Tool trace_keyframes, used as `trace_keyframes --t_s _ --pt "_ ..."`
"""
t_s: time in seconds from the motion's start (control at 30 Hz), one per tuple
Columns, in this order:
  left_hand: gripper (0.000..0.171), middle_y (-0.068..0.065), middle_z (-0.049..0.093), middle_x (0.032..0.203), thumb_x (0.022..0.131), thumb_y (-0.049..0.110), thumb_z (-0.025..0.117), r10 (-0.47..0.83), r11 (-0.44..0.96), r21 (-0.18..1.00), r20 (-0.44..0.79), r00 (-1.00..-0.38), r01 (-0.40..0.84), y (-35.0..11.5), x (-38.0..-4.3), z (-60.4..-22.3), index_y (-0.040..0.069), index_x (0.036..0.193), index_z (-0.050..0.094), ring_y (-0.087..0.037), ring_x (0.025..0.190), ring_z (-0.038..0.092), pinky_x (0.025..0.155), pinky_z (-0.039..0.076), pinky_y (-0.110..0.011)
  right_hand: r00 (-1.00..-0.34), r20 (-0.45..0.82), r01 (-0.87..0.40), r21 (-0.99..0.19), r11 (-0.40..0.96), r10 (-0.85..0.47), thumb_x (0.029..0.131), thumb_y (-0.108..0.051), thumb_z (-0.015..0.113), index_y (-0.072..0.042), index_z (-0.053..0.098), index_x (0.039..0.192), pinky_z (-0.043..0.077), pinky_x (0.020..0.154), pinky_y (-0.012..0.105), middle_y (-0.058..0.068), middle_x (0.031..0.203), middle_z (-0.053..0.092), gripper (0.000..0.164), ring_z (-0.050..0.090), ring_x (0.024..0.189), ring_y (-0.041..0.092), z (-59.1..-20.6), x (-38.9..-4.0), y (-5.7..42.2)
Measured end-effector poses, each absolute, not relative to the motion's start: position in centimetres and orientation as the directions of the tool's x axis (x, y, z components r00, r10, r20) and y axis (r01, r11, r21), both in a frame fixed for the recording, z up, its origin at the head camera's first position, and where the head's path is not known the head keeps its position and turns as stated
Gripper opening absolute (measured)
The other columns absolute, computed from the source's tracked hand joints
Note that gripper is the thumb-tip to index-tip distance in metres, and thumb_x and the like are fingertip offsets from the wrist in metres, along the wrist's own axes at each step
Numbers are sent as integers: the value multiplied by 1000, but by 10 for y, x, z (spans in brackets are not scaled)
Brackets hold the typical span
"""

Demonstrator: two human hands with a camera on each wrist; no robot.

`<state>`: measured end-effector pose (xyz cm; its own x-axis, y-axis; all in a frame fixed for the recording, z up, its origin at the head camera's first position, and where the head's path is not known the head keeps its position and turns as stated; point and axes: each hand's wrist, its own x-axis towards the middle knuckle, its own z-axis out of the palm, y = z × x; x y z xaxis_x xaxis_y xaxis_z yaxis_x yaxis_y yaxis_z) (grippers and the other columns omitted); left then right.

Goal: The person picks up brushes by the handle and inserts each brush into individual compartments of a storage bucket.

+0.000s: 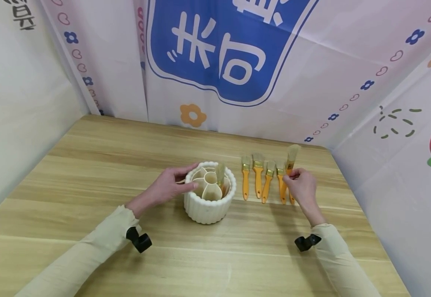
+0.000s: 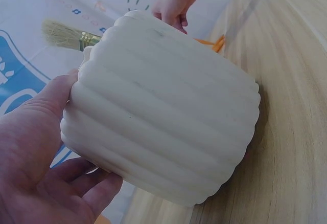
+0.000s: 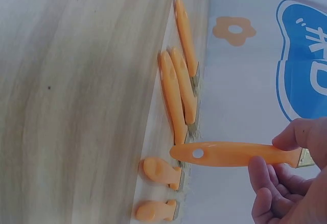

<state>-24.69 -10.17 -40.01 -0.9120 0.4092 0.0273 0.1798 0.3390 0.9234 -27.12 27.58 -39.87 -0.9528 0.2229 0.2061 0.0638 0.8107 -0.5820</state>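
Observation:
A white ribbed round organizer (image 1: 208,210) with petal-shaped compartments stands upright on the table. My left hand (image 1: 168,186) grips its left side, the thumb at the rim and the fingers around the wall. One paintbrush (image 1: 220,174) stands bristles up in a right-hand compartment. To the right, my right hand (image 1: 302,187) pinches another paintbrush (image 3: 230,154) by its orange handle, close to the metal ferrule. This brush is raised above the tabletop, bristles pointing away. Several more orange-handled brushes (image 1: 246,181) lie side by side beneath and left of that hand.
The wood-grain table (image 1: 126,152) meets a printed white curtain (image 1: 215,111) at its back edge. White sheets also hang along the left and right sides. A small black camera mount (image 1: 139,240) sits on each wrist.

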Motion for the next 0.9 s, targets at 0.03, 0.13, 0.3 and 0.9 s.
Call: trace_keyframes --t_s 0.03,0.13,0.3,0.9 --pt "66 -14 35 149 85 29 68 409 338 924 27 -912 179 -102 -247 -400 16 143 38 -29 130 46 104 44 -40 -955 202 63 -583 810 219 82 -16 57 1 62 89 44 56 20 18 84 67 19 59 67 22 -399 -271 275" --pt "65 -14 35 149 86 27 68 410 329 928 26 -912 174 -101 -247 -400 16 143 38 -30 129 47 103 45 -40 -957 199 58 -582 811 212 83 -16 58 1 63 90 44 56 20 18 84 67 19 59 67 21 -400 -271 274" --pt "65 -15 35 149 86 26 68 411 316 933 29 -911 173 -101 -247 -400 16 142 39 -30 128 48 103 46 -39 -959 199 48 -587 808 201 83 -17 61 1 63 90 44 57 20 18 85 67 20 60 69 22 -400 -272 270" --pt "65 -14 37 147 85 28 69 405 343 918 49 -913 202 -102 -247 -401 16 142 40 -29 130 45 105 43 -42 -968 185 28 -588 808 168 84 -17 59 1 63 90 45 57 20 17 86 66 19 60 72 23 -397 -273 255"
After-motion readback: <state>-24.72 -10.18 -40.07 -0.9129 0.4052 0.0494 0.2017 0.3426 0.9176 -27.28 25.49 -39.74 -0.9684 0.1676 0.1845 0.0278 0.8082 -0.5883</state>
